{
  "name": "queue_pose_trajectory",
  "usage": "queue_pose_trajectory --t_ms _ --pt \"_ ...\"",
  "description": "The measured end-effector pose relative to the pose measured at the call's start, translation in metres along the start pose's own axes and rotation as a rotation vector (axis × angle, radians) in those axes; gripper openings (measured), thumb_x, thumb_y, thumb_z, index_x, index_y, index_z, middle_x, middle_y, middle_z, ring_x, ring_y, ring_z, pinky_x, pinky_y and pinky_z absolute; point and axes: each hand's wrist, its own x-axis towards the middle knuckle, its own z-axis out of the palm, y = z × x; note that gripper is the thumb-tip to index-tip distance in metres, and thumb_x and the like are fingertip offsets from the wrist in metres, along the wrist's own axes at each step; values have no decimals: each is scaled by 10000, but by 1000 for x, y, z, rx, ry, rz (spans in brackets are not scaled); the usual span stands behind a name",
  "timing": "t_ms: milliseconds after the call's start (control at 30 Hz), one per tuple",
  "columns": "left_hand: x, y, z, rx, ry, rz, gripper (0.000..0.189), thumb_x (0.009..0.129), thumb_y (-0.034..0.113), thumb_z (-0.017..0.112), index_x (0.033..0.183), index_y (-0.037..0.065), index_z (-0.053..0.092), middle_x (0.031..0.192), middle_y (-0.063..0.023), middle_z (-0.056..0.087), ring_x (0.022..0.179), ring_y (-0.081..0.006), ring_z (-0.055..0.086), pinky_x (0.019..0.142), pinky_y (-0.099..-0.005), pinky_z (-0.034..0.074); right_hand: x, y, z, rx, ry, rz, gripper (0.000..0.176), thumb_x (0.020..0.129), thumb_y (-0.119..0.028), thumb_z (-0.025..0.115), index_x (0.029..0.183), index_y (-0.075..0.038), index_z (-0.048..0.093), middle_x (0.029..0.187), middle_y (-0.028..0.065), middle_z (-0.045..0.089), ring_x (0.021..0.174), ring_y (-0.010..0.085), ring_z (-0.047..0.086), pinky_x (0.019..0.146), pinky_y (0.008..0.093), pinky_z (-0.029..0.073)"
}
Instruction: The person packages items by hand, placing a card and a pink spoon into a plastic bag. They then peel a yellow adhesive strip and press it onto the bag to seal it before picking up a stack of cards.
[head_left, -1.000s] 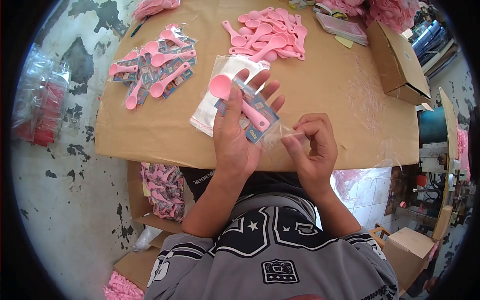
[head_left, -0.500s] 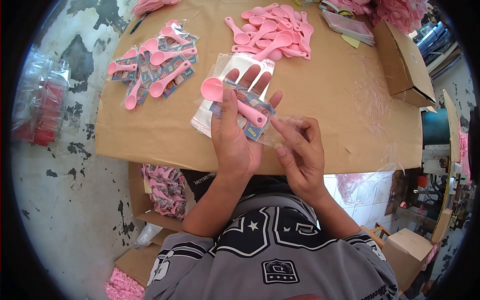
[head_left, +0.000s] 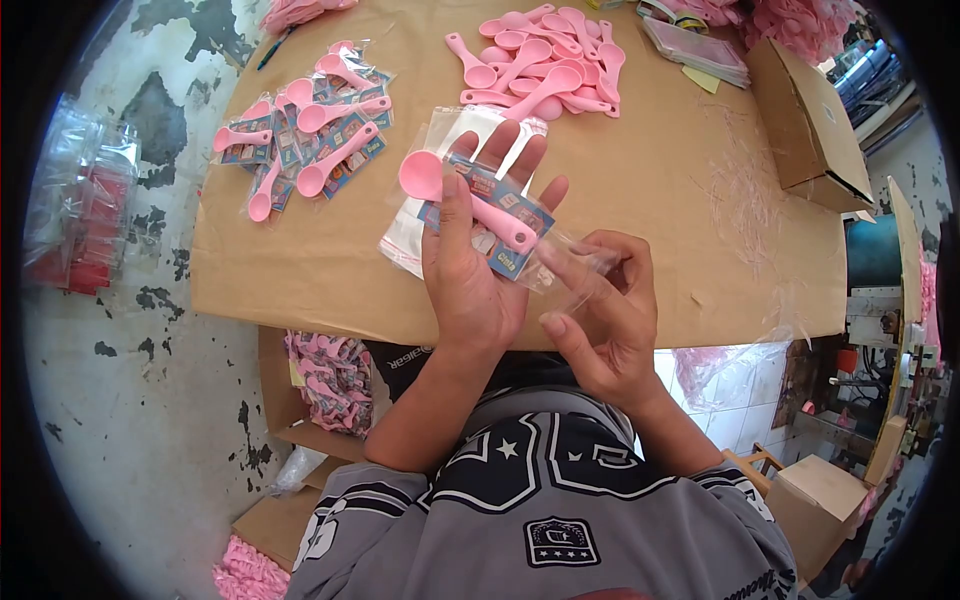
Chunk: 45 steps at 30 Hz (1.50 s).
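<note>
My left hand [head_left: 470, 270] holds a clear plastic bag with a pink scoop [head_left: 455, 198] and a blue printed card [head_left: 500, 215] inside, thumb pressed over the scoop. My right hand [head_left: 600, 310] pinches the bag's clear open flap [head_left: 570, 262] at its right end, fingers curled around it. Under my left hand lies a stack of empty clear bags [head_left: 425, 200] on the brown cardboard tabletop [head_left: 650, 200].
Several bagged pink scoops [head_left: 310, 140] lie at the left of the tabletop and a pile of loose pink scoops [head_left: 545, 60] at the back. A cardboard box [head_left: 805, 125] stands at the right. A box of packed scoops [head_left: 325, 375] sits below the table edge.
My right hand went from pinching a thin strip to folding the bag's flap against the bag. My left hand and the bagged scoop shifted slightly left.
</note>
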Motion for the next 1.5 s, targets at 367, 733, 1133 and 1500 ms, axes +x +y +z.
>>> queue_pose_trajectory --t_ms 367,733,1133,1500 --pt "2 -1 -3 -113 -10 -52 482 1145 363 396 1532 79 349 1565 -171 466 1470 -320 457 1130 -602 486 -2 3 6 -265 43 -88 553 894 -319 803 1409 -155 686 1246 155 532 889 249 499 708 342 470" --pt "4 1 -8 -157 -51 -79 388 1142 357 397 1448 120 432 1555 -109 470 1504 -284 401 1186 -679 398 -12 5 4 -319 29 -90 538 851 -313 834 1364 -194 725 1252 137 533 886 253 496 703 335 469" --pt "7 5 -5 -223 -56 -82 356 1148 325 389 1421 101 439 1549 -108 473 1504 -274 403 1202 -665 385 -6 6 -4 -275 -13 -131 179 818 -174 848 895 -60 732 1024 122 613 802 278 545 673 348 479" --pt "7 13 -5 -181 -53 -76 356 1147 322 395 1418 95 440 1568 -126 455 1500 -278 406 1199 -644 401 0 -1 -8 199 188 182 146 986 -97 718 984 1 610 855 36 624 782 118 570 713 242 439"
